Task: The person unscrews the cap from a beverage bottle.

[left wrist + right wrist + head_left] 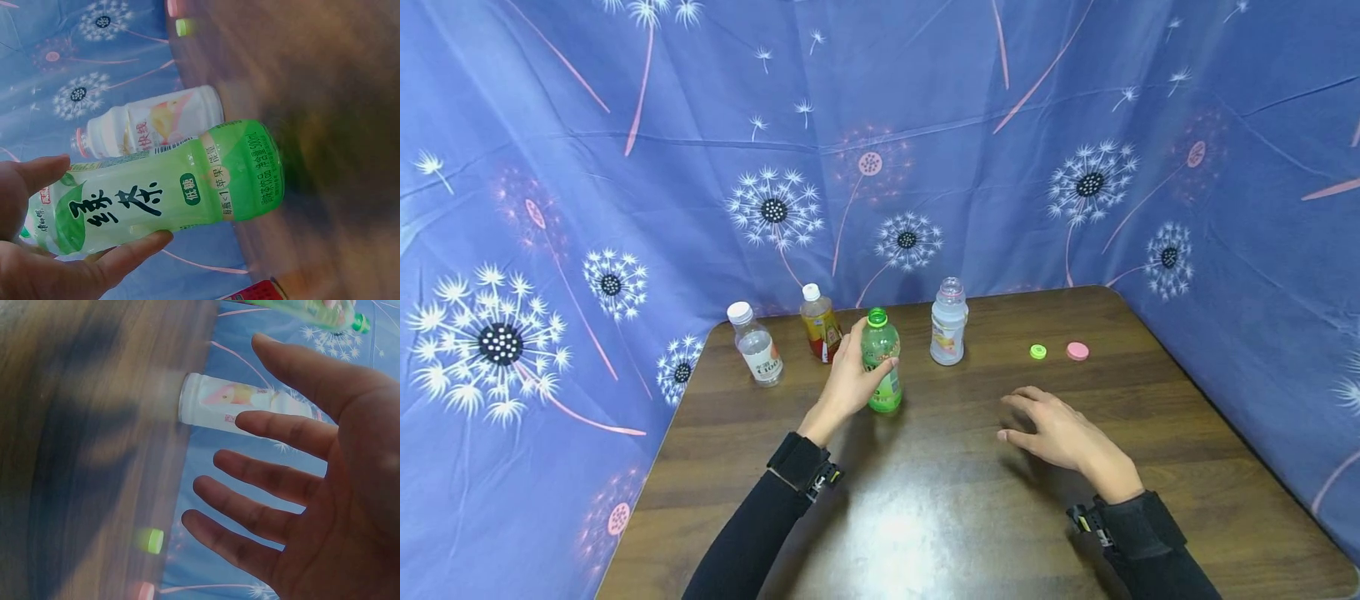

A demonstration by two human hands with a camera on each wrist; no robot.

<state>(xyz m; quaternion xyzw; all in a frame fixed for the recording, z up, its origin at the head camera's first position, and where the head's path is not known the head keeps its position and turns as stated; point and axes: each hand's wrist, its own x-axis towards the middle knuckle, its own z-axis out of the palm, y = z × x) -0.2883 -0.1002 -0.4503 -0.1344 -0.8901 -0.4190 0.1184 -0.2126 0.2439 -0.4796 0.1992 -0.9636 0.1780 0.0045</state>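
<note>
My left hand (847,372) grips a green tea bottle (144,194) around its upper part, thumb on one side and fingers on the other. The bottle stands upright, and its green neck shows no cap in the head view. To the right, my right hand (1060,429) hovers over the table with its fingers spread and nothing in them. Beyond that hand lie a green cap (1037,352) and a pink cap (1077,351). A white, uncapped drink bottle (949,327) stands just right of the green one.
At the left stand a clear bottle with a white cap (760,350) and a brown tea bottle with a white cap (821,327). Blue dandelion-print cloth (850,100) hangs behind the wooden table (737,467) and along its sides.
</note>
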